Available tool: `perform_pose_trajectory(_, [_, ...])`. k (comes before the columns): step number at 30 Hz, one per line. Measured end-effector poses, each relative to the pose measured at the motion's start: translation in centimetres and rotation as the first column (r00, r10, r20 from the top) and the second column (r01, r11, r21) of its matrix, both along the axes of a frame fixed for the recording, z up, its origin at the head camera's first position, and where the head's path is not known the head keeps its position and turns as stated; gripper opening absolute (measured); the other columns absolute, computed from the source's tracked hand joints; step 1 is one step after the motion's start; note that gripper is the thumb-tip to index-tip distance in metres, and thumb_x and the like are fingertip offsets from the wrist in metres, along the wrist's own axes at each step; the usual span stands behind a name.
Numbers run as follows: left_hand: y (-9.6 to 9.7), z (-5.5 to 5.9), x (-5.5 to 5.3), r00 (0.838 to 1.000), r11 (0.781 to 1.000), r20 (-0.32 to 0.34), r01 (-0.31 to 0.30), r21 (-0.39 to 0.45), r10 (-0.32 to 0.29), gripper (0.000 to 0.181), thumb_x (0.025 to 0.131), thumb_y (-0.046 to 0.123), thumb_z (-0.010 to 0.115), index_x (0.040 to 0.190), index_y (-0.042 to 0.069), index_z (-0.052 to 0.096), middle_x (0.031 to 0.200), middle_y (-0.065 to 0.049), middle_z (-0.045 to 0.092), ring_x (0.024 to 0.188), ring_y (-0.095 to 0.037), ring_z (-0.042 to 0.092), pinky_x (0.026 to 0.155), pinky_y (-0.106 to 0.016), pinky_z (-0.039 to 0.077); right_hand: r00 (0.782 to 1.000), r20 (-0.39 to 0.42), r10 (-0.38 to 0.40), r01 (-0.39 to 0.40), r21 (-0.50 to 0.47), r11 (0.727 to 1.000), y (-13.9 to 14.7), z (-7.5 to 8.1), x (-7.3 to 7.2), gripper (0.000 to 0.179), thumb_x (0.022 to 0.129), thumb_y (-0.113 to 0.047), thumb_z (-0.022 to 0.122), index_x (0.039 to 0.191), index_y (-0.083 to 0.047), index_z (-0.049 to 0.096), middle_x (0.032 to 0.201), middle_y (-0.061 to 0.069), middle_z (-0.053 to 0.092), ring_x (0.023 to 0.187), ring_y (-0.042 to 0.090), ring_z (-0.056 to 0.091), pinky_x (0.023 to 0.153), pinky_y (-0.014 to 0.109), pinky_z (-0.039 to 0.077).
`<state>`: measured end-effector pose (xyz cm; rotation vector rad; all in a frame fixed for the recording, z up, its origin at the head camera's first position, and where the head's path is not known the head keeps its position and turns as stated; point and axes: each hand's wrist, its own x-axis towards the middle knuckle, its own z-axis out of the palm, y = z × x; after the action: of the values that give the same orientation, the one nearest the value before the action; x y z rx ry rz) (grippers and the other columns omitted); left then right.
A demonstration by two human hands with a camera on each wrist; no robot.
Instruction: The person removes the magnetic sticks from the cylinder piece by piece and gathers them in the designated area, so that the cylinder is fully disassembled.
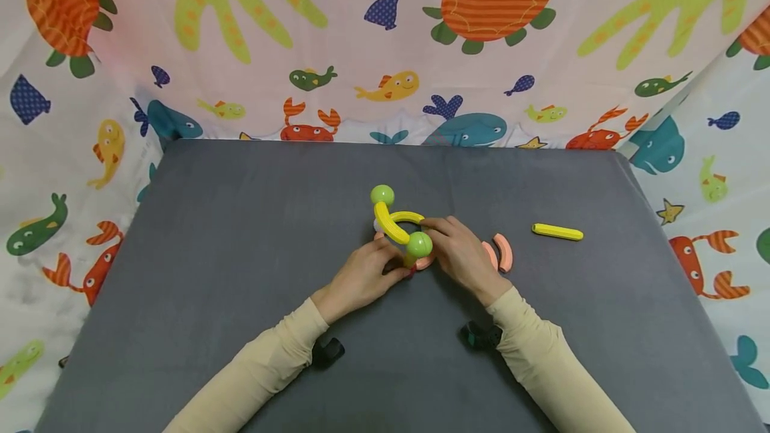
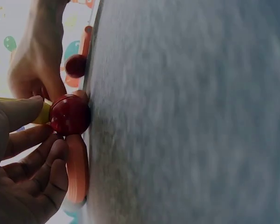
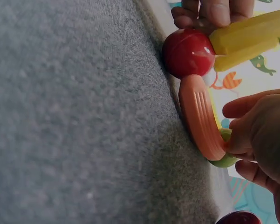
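The red ball [image 2: 71, 116], a corner of the toy frame [image 1: 388, 224], sits on the counter [image 1: 397, 373] between both hands; the left hand [image 1: 363, 276] pinches a yellow stick [image 2: 44, 114] just above the ball; the right hand [image 1: 466, 252] touches the orange curved piece [image 3: 198, 116] at its end away from the ball; whether it pinches, I cannot tell.

Grey table [image 1: 397, 379], pale cloth [image 1: 343, 39] behind, printed orange turtles [image 1: 496, 0], teal whales [image 1: 472, 129], red crabs [image 1: 308, 133]

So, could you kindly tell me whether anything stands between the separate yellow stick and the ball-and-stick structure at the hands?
Yes: the right hand, at the right of the structure, comes between, with two curved salmon pieces beside it, toward the yellow stick.
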<state>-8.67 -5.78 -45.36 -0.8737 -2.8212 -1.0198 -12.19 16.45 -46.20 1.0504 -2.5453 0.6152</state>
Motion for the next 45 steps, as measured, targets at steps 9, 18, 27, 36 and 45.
perform_pose_trajectory(9, [-0.8, 1.2, 0.4, 1.0, 0.998, 0.004, -0.03, 0.054, 0.029, 0.011, 0.09, 0.021, 0.072, 0.097, 0.013, 0.071, 0.093, -0.001, 0.065, 0.078, -0.011, 0.06, 0.069, -0.025, 0.05, 0.998, 0.058, 0.014, -0.012, -0.048, 0.999, -0.2, 0.5, 0.1, 0.026, 0.084, 0.007, 0.068, 0.106, -0.006, 0.071, 0.12, 0.014, 0.066, 0.105, 0.028, 0.063, 0.09, 0.041, 0.053])
perform_pose_trajectory(18, [-3.3, 3.4, 0.9, 0.995, 0.974, 0.021, -0.096, 0.206, 0.094, 0.005, 0.092, 0.016, 0.068, 0.095, 0.012, 0.07, 0.081, 0.004, 0.057, 0.069, -0.008, 0.051, 0.062, -0.02, 0.044, 0.958, 0.274, 0.086, 0.012, -0.336, 0.942, -0.1, 1.9, 2.1, 0.032, 0.087, 0.005, 0.064, 0.114, -0.012, 0.068, 0.111, 0.004, 0.067, 0.077, 0.007, 0.053, 0.065, 0.03, 0.049])
perform_pose_trajectory(27, [-4.6, 5.0, -2.1, 0.965, 0.914, 0.13, -0.256, 0.315, 0.226, 0.019, 0.097, 0.014, 0.06, 0.113, 0.006, 0.066, 0.099, -0.006, 0.064, 0.082, -0.014, 0.058, 0.072, -0.027, 0.048, 0.937, 0.35, -0.013, 0.176, -0.436, 0.883, -0.5, 3.6, 2.9, 0.029, 0.092, 0.006, 0.056, 0.113, -0.008, 0.068, 0.106, 0.004, 0.069, 0.081, 0.012, 0.059, 0.069, 0.024, 0.049])
perform_pose_trajectory(36, [-4.2, 7.3, -4.3, 0.939, 0.898, 0.294, -0.276, 0.342, 0.177, 0.035, 0.1, 0.032, 0.055, 0.127, 0.012, 0.061, 0.117, -0.005, 0.062, 0.103, -0.02, 0.059, 0.089, -0.038, 0.05, 0.97, 0.221, -0.101, 0.195, -0.462, 0.865, -3.6, 7.6, 3.6, 0.02, 0.089, -0.011, 0.066, 0.108, -0.006, 0.069, 0.103, 0.008, 0.069, 0.088, 0.016, 0.06, 0.075, 0.033, 0.049])
perform_pose_trajectory(45, [-3.4, 7.3, -4.6, 0.922, 0.892, 0.36, -0.274, 0.359, 0.138, 0.035, 0.096, 0.036, 0.062, 0.123, 0.013, 0.064, 0.114, -0.005, 0.066, 0.092, -0.019, 0.062, 0.078, -0.032, 0.051, 0.968, -0.133, -0.213, 0.176, -0.243, 0.954, -7.5, 8.5, 3.5, 0.034, 0.079, -0.032, 0.079, 0.102, -0.008, 0.071, 0.092, 0.007, 0.069, 0.082, 0.022, 0.061, 0.072, 0.036, 0.048])
